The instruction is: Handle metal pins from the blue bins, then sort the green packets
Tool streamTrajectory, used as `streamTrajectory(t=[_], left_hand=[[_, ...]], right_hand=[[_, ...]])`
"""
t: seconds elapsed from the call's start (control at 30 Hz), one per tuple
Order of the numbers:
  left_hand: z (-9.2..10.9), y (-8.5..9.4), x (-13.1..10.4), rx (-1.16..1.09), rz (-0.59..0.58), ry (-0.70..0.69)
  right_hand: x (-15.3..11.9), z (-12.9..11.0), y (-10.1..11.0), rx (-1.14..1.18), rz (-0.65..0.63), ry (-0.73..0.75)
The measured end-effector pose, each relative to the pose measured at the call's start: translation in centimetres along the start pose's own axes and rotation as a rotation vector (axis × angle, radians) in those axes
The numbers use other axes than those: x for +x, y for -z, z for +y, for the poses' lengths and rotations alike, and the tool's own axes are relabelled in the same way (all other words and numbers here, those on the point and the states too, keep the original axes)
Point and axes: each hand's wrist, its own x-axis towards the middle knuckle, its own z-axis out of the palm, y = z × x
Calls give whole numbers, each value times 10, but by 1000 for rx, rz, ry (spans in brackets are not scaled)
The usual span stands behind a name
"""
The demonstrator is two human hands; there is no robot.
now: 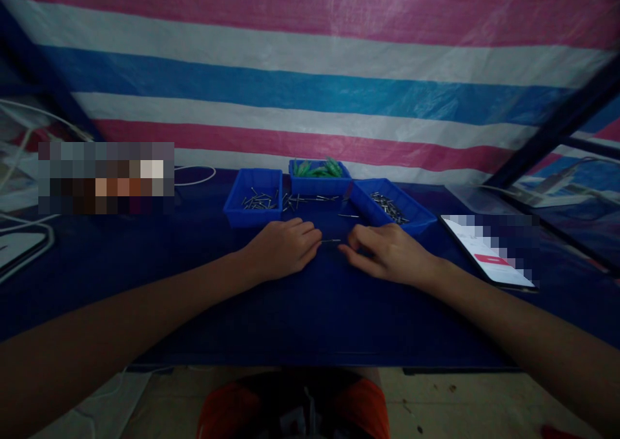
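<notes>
My left hand (287, 248) is closed in a pinch on one end of a thin metal piece (330, 241) that points right, just above the dark blue table (310, 323). Close to the piece's other end is my right hand (390, 252), its thumb and forefinger apart and nothing visible between them. Beyond my hands stand a left blue bin (254, 216) and a right blue bin (416, 214), both holding slim metal pieces. Between them, farther back, a third blue bin (320, 186) holds green pieces. Several loose metal pieces (295, 200) lie between the bins.
At the right a tablet (489, 252) with a lit screen lies on the table. Another device (19, 248) and white cables (196, 175) are at the left. A striped sheet (310, 90) hangs behind the table, between dark metal posts.
</notes>
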Motion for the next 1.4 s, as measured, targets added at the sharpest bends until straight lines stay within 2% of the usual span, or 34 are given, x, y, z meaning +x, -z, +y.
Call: streamTrajectory(t=[0.1, 0.2, 0.27, 0.5, 0.73, 1.23, 1.4], left_hand=[[0, 0, 1, 5, 42, 12], [0, 0, 1, -7, 53, 14], [0, 0, 1, -17, 56, 16], [-1, 0, -1, -30, 39, 18], [-2, -3, -1, -3, 38, -24], [-3, -4, 0, -13, 15, -26], [-1, 1, -1, -33, 71, -25]], right_hand=[[2, 3, -2, 21, -126, -135], [2, 8, -7, 31, -260, -155], [2, 10, -9, 34, -301, -150], [2, 6, -8, 48, -274, -163], [3, -1, -2, 61, -151, -124], [3, 4, -7, 43, -282, -167], [2, 4, -7, 40, -293, -147]])
